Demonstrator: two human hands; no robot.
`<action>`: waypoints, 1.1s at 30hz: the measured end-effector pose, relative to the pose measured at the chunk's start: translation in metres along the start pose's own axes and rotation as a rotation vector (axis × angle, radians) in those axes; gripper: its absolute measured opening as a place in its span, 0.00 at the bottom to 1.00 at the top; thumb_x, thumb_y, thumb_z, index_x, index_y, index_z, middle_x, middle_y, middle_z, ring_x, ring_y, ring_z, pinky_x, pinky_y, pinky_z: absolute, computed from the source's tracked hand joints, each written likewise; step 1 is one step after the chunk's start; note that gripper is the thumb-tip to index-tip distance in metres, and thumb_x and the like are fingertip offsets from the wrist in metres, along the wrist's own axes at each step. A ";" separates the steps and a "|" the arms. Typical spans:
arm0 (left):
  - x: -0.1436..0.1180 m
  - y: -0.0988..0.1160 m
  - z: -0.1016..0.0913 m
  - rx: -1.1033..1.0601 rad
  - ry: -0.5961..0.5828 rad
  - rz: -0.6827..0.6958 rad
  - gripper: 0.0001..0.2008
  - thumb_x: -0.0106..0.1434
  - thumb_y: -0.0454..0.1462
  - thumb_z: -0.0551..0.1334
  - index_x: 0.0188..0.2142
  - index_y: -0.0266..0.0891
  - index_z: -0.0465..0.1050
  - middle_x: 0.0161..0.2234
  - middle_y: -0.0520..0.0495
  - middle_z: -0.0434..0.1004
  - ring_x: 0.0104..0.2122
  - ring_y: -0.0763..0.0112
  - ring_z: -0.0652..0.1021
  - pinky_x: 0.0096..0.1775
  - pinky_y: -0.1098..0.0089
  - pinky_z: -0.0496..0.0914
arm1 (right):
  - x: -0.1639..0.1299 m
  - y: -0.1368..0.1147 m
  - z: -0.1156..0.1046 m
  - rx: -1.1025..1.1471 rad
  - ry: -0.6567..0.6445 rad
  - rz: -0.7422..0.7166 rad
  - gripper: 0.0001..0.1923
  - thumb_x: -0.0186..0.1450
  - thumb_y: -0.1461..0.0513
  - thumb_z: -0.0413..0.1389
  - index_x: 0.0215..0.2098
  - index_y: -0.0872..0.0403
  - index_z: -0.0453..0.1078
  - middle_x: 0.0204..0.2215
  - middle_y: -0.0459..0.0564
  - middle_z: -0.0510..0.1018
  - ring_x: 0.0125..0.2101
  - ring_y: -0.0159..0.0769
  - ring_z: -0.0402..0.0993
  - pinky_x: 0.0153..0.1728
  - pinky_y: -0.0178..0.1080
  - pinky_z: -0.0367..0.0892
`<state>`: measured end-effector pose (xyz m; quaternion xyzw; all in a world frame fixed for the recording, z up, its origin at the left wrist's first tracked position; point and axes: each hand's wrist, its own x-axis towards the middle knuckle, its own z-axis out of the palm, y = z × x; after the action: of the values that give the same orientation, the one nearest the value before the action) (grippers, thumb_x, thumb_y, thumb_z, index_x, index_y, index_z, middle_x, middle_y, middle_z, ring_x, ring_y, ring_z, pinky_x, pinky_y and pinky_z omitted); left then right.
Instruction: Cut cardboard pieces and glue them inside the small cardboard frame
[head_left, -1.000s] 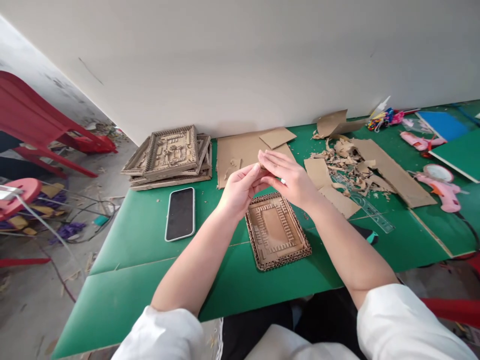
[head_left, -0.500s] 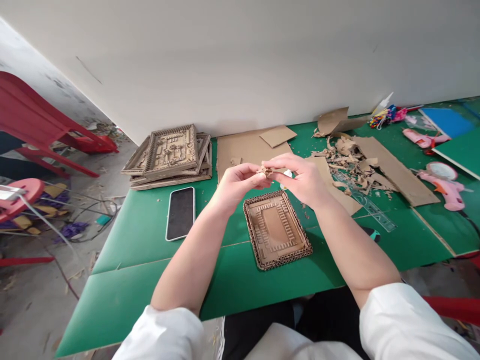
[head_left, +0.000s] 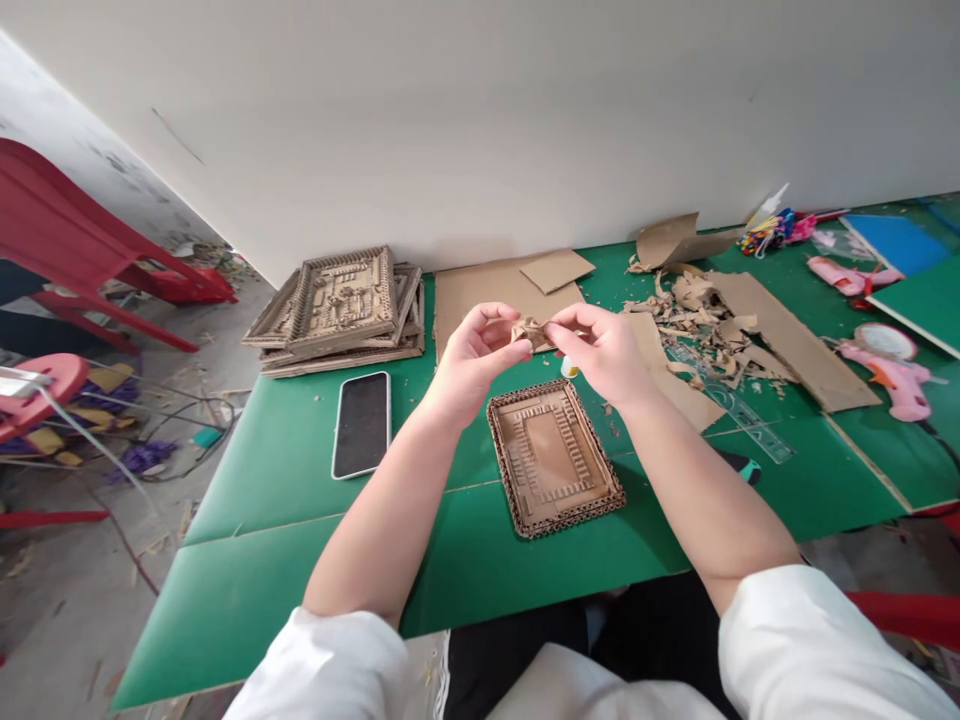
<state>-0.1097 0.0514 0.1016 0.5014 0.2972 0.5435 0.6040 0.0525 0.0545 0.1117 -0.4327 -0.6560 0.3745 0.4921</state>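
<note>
Head view: both hands raised over the middle of the green worktop (head_left: 285,470), meeting above the far edge of a small rectangular cardboard frame with a corrugated border (head_left: 553,458).
Piece: small crumpled brown cardboard scrap (head_left: 529,331), off the worktop, held in the air between the two hands.
Left hand (head_left: 472,362): thumb and forefinger pinched on the scrap's left side; other fingers curled loosely.
Right hand (head_left: 609,352): thumb and fingertips pinched on the scrap's right side; fingertips of both hands nearly touching across it.
Under right hand: small white and yellow item (head_left: 570,368), mostly hidden, cannot tell what it is.
Cardboard frame: flat on the worktop, near the front edge, directly below the hands, not touched.
Phone: black smartphone with a white rim (head_left: 362,424), face up, left of the frame, apart from it.
Far left corner: stack of finished cardboard frames (head_left: 339,308).
Far edge: flat brown cardboard sheet (head_left: 480,290) behind the hands.
Right side: pile of torn cardboard scraps (head_left: 701,325), clear plastic ruler (head_left: 739,410), pink glue gun (head_left: 889,372) near the right edge.
</note>
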 end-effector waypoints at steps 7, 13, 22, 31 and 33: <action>0.002 -0.001 0.000 -0.041 0.066 0.049 0.16 0.50 0.31 0.66 0.38 0.41 0.65 0.28 0.56 0.68 0.25 0.83 0.72 0.30 0.78 0.70 | 0.000 0.005 0.001 0.034 0.034 -0.007 0.10 0.61 0.55 0.54 0.28 0.54 0.67 0.24 0.43 0.71 0.23 0.27 0.65 0.24 0.34 0.61; 0.002 -0.005 -0.001 0.053 0.066 0.109 0.18 0.50 0.29 0.65 0.41 0.41 0.67 0.29 0.54 0.71 0.26 0.82 0.73 0.27 0.80 0.68 | 0.001 0.007 0.002 0.123 -0.113 0.015 0.13 0.58 0.52 0.58 0.30 0.54 0.68 0.27 0.45 0.74 0.28 0.29 0.69 0.28 0.35 0.64; 0.002 -0.006 -0.001 0.137 0.166 0.165 0.12 0.51 0.31 0.64 0.36 0.40 0.67 0.30 0.53 0.70 0.29 0.82 0.73 0.33 0.78 0.71 | 0.004 0.011 0.004 0.231 0.061 -0.010 0.15 0.55 0.50 0.60 0.30 0.53 0.68 0.25 0.42 0.73 0.25 0.26 0.68 0.28 0.33 0.66; 0.000 0.001 0.001 0.134 0.292 0.223 0.11 0.55 0.33 0.62 0.37 0.43 0.63 0.31 0.54 0.66 0.27 0.82 0.71 0.28 0.80 0.69 | 0.004 0.015 0.008 0.161 -0.184 0.061 0.16 0.53 0.53 0.63 0.33 0.53 0.67 0.27 0.43 0.74 0.28 0.28 0.69 0.32 0.36 0.66; -0.001 -0.002 0.003 0.188 0.302 0.266 0.12 0.55 0.32 0.63 0.39 0.44 0.64 0.31 0.54 0.67 0.25 0.82 0.70 0.25 0.80 0.66 | 0.004 0.015 0.010 0.211 -0.204 0.061 0.18 0.52 0.52 0.62 0.35 0.53 0.68 0.30 0.44 0.74 0.30 0.29 0.70 0.33 0.36 0.66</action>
<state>-0.1062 0.0496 0.1011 0.5031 0.3650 0.6572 0.4263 0.0458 0.0626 0.0964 -0.3578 -0.6461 0.4984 0.4540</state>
